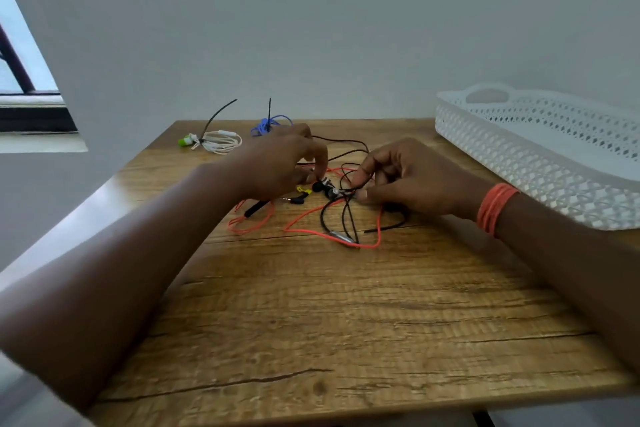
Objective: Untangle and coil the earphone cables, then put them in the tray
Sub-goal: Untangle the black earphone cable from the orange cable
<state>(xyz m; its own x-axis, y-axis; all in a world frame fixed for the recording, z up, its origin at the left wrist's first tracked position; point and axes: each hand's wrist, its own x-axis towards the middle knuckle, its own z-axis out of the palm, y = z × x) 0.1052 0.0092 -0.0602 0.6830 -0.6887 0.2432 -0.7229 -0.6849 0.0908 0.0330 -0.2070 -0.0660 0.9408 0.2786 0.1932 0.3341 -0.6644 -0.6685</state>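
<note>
A tangle of black earphone cable (346,218) and orange-red earphone cable (311,230) lies mid-table. My left hand (280,163) pinches the black earbuds at the tangle's middle. My right hand (405,180) pinches the black cable just right of them. A coiled white earphone (221,142) with green buds, bound by a black tie, lies at the back left. A coiled blue earphone (266,125) with a black tie sits behind my left hand. The white perforated tray (519,163) stands at the right.
The wooden table (346,315) meets a grey wall at the back. A window sill is at the far left. A yellow clip (303,189) and a black jack plug (294,199) lie among the cables. An orange band circles my right wrist.
</note>
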